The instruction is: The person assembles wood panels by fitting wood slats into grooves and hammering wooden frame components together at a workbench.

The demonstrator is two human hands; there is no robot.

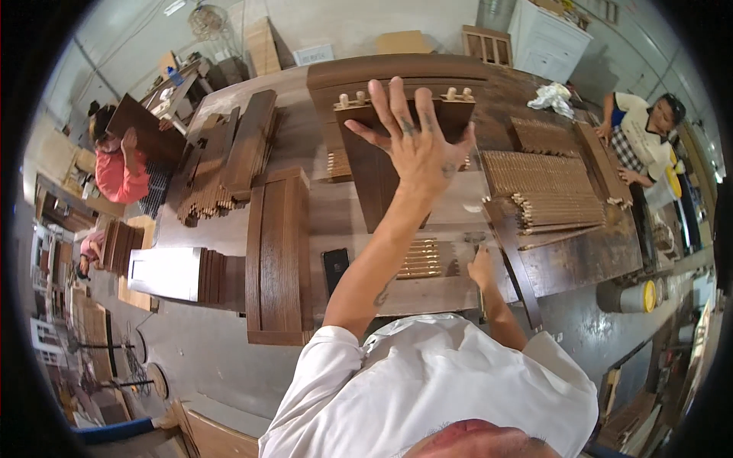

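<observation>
- The left hand (422, 153) is stretched out over the far middle of the table, with its fingers spread wide; it is laid across the end of a dark brown board (370, 175).
- The board is seen in front of the person, its pegged end turned to the far side; how steeply it is tilted cannot be told.
- Pale wooden pegs (360, 98) are set in that end, one pair on each side of the spread fingers.
- A hammer (473, 237) is held in the right hand (482, 269), near the table's front edge; its fingers are curled around the handle, though each fingertip cannot be made out.
- A long dark strip (513, 263) is laid just right of the right hand, slanting past the table's edge.
- Rows of pegged slats (538, 174) are stacked on the right part of the table (343, 214).
- A black phone (334, 269) is placed beside the left forearm, next to a stack of long panels (276, 259).
- At the left, a brown panel (145, 130) is held up by a co-worker in a pink top (122, 179).
- At the right, a pegged plank (603, 162) is handled by a co-worker in a checkered apron (628, 149).
</observation>
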